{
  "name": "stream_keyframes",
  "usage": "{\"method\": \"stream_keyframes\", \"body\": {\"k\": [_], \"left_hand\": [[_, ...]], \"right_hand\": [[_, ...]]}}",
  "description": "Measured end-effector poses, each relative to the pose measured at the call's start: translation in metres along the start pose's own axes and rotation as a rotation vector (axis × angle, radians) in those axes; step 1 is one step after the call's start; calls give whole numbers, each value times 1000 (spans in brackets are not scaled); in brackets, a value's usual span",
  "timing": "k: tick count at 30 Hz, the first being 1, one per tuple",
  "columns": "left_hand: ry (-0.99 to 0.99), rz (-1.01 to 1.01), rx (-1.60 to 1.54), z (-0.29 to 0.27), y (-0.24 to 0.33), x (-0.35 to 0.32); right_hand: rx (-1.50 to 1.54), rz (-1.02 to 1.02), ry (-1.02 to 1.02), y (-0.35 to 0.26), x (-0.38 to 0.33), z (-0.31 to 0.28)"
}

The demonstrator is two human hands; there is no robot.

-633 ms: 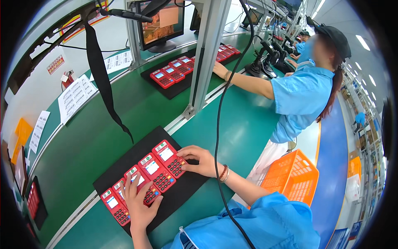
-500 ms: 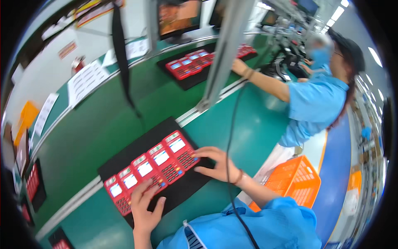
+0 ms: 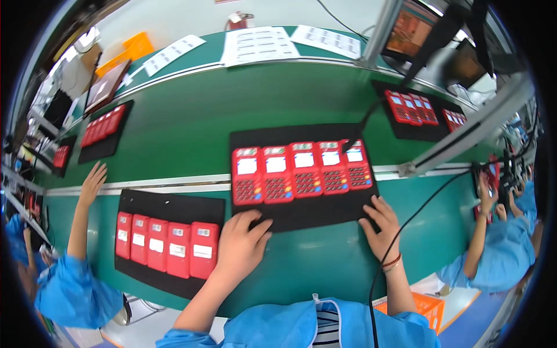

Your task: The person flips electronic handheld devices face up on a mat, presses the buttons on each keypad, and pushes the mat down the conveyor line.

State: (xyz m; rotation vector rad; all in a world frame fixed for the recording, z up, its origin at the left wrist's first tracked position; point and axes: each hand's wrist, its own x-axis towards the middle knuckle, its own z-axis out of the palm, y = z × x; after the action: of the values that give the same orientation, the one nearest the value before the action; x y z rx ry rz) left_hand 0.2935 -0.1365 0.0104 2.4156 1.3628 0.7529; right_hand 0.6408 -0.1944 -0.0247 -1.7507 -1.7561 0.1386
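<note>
A black mat [image 3: 301, 211] lies on the green belt in front of me with several red keypad terminals [image 3: 301, 169] in a row, screens up. My left hand [image 3: 242, 245] rests on the mat's near left edge, fingers curled onto it. My right hand [image 3: 382, 225] lies on the mat's near right corner, fingers spread on it. Neither hand holds a terminal. A black strap tip [image 3: 352, 143] hangs over the rightmost terminal.
A second black mat [image 3: 168, 203] at my left carries red terminals face down [image 3: 168, 246]; a co-worker's hand [image 3: 91, 184] reaches beside it. More mats of terminals [image 3: 419, 109] lie farther along the belt. Paper sheets [image 3: 258, 43], a monitor [image 3: 413, 32], another person [image 3: 502, 249] at right.
The view has swung left and down, so the mat now lies straight ahead. My hands have shifted from the terminals to the mat's near edge. A second mat and another co-worker came into view.
</note>
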Motion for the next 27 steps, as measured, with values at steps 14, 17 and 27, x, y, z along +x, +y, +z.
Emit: {"method": "stream_keyframes", "body": {"k": [14, 17, 27], "left_hand": [[143, 22, 61, 70, -89, 177], [60, 48, 22, 37, -95, 160], [169, -614, 545, -204, -413, -114]], "right_hand": [[-105, -55, 202, 77, 162, 99], [-39, -25, 274, 66, 147, 94], [-107, 64, 148, 37, 139, 108]]}}
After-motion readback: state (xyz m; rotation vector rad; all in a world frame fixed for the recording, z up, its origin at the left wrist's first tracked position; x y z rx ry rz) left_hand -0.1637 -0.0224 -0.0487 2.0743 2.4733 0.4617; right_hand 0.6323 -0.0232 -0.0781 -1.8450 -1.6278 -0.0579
